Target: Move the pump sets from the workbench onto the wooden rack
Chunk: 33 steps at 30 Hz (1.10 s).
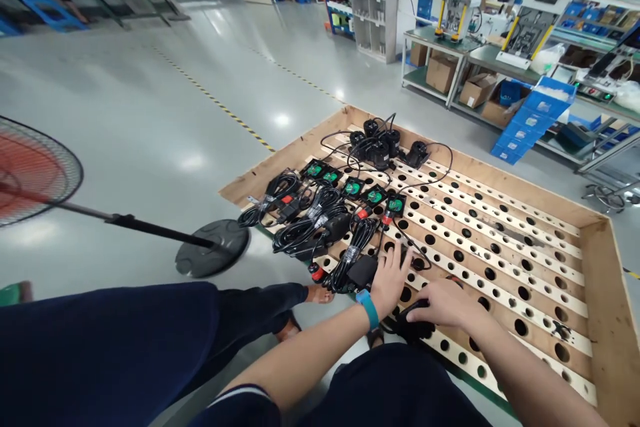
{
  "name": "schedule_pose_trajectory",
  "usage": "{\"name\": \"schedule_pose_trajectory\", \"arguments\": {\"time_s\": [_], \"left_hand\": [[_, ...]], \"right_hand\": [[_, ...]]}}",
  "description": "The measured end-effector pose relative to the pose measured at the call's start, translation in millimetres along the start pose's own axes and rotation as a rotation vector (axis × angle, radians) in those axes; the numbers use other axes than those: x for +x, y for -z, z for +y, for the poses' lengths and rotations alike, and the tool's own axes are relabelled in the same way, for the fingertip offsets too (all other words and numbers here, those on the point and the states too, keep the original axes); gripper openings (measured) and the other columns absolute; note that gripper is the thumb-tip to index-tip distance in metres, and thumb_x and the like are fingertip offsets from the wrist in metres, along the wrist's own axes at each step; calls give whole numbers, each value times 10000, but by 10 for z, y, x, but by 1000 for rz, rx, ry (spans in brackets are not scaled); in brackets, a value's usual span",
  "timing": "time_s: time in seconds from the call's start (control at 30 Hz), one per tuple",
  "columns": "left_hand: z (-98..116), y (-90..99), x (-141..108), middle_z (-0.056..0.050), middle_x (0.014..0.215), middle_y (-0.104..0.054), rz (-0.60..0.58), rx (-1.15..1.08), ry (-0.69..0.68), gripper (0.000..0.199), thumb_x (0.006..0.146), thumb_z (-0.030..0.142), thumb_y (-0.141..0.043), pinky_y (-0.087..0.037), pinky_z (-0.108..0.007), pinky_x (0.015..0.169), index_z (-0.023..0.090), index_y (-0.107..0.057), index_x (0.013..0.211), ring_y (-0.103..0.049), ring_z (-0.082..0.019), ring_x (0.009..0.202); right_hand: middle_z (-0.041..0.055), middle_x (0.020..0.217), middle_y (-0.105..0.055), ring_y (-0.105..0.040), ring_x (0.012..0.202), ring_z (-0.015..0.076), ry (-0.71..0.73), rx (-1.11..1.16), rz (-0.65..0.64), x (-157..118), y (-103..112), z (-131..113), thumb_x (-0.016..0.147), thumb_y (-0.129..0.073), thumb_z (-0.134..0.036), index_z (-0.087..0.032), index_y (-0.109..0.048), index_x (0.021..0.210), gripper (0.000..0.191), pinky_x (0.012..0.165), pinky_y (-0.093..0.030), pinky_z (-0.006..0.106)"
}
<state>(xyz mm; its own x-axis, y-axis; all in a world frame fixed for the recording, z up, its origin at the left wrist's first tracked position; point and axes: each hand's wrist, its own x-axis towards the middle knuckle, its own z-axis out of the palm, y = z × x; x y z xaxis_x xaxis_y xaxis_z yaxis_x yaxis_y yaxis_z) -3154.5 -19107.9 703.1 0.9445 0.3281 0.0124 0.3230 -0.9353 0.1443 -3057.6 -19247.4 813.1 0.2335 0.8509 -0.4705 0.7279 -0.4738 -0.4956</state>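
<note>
- The left hand, with a blue-green wristband on its arm, reaches down with its fingers a bit apart. Its palm side is hidden from me, so I can't tell if it grips anything. A flat black box sits just beside it.
- The right hand has its thumb and fingers bent around a small black piece, near the front edge of the big wooden tray. The hand covers part of that piece, so I can't say what it is.
- Under the black piece is a dark heap. It is too dark to make out, and the person's lap hides some of it.
- Left of the hands lie coiled black cords, tied in bunches. They overlap, so their ends are hard to follow.
- Behind the cords is a row of green round parts on black squares.
- Farther back, chunky black parts crowd together under loops of wire.
- At the left, a standing fan is cut off by the edge.
</note>
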Motion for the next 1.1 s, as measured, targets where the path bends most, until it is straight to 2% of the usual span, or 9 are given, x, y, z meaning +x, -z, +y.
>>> {"name": "schedule_pose_trajectory", "arguments": {"time_s": [0.07, 0.17, 0.4, 0.53, 0.63, 0.73, 0.83, 0.93, 1.1], "left_hand": [[-20, 41, 76, -200, 1590, -347, -3, 7, -91, 614, 967, 138, -370, -384, -509, 1079, 266, -344, 1566, -447, -352, 1353], [-113, 149, 235, -218, 1275, -570, -34, 16, -20, 517, 964, 139, -362, -401, -473, 971, 169, -485, 1465, -541, -320, 1121], [-451, 303, 525, -196, 1099, -575, -91, 33, 153, 325, 947, 132, -370, -376, -431, 873, 94, -684, 1023, -510, -309, 1039], [-551, 326, 546, -190, 1150, -581, -115, -12, 164, 297, 914, 227, -482, -374, -426, 913, 111, -659, 1122, -511, -316, 1096], [-597, 387, 525, -164, 1185, -587, -124, -74, 124, 530, 829, 349, -605, -379, -435, 961, 133, -565, 1311, -509, -325, 1134], [-630, 465, 569, -153, 1219, -588, -126, -127, 86, 593, 813, 421, -625, -392, -441, 988, 146, -553, 1333, -513, -328, 1163], [-644, 520, 751, -146, 1228, -596, -58, -178, 88, 487, 912, 413, -532, -401, -419, 1013, 146, -579, 1317, -528, -301, 1176], [-636, 527, 1088, -137, 1323, -560, 40, -204, 111, 449, 988, 427, -444, -398, -400, 1040, 196, -589, 1345, -511, -278, 1228], [-644, 401, 1802, -179, 1443, -470, 65, -131, 256, 566, 938, 575, -507, -391, -468, 1025, 230, -579, 1381, -461, -351, 1295]], "right_hand": [[50, 690, -670, -621, 687, 234, 29, -148, 61, 102, -122, 7, 887, -637, -639, -244, -775, 802, 427, 638, -385, 306], [100, 778, -703, -647, 761, 266, 77, -301, 132, 211, -297, 9, 907, -597, -675, -197, -765, 889, 508, 729, -424, 347], [99, 785, -670, -584, 871, 256, 219, -200, 418, 733, -710, 150, 936, -548, -680, -151, -699, 808, 564, 950, -399, 439], [130, 992, -675, -566, 997, 270, 245, 7, 604, 915, -992, 235, 981, -548, -527, -153, -699, 888, 414, 972, -419, 414], [122, 1051, -667, -572, 1012, 263, 165, 172, 819, 757, -1059, 301, 1011, -488, -442, -174, -693, 977, 339, 949, -432, 407], [96, 910, -665, -592, 864, 234, -107, 455, 1008, 581, -854, 534, 996, -474, -480, -179, -679, 962, 366, 847, -464, 367], [84, 850, -669, -597, 787, 235, -391, 812, 1049, 702, -407, 942, 871, -550, -635, -173, -663, 907, 477, 771, -480, 357], [105, 867, -682, -620, 729, 234, -453, 980, 1028, 1154, 132, 1362, 744, -593, -693, -149, -648, 905, 570, 665, -502, 339], [100, 943, -680, -644, 800, 228, -398, 978, 1101, 2144, 1011, 1806, 739, -642, -543, -168, -639, 1039, 480, 633, -522, 302]]}}
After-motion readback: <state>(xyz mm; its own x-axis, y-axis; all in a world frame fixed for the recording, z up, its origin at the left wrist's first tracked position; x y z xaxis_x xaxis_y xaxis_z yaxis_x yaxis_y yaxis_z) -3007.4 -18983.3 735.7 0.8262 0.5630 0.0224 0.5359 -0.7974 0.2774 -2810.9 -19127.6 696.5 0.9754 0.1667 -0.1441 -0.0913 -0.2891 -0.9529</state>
